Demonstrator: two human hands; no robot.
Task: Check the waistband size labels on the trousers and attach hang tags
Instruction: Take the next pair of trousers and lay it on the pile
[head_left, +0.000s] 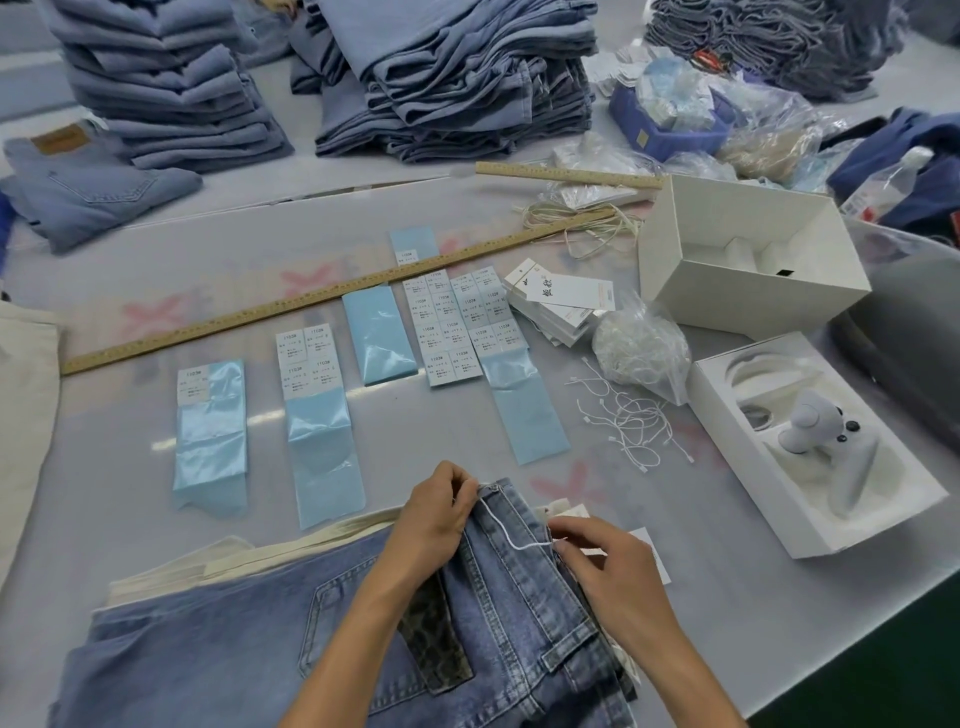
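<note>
Both grips pinched: L hand (434, 512) & R hand (605, 558) hold thin white string (501, 530) at denim waistband (511, 525).

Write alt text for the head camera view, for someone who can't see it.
Two hands work a white string at the waistband of jeans: left hand pinches one end, right hand the other. Beyond lie blue label sheets, a long ruler and stacked denim.

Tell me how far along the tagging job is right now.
Done: I can't tell; no finished pile is identifiable. In hand: the left hand and right hand pinch a white string at the jeans' waistband. Left: fastening it, plus the folded stacks behind, tag status unseen.
</note>
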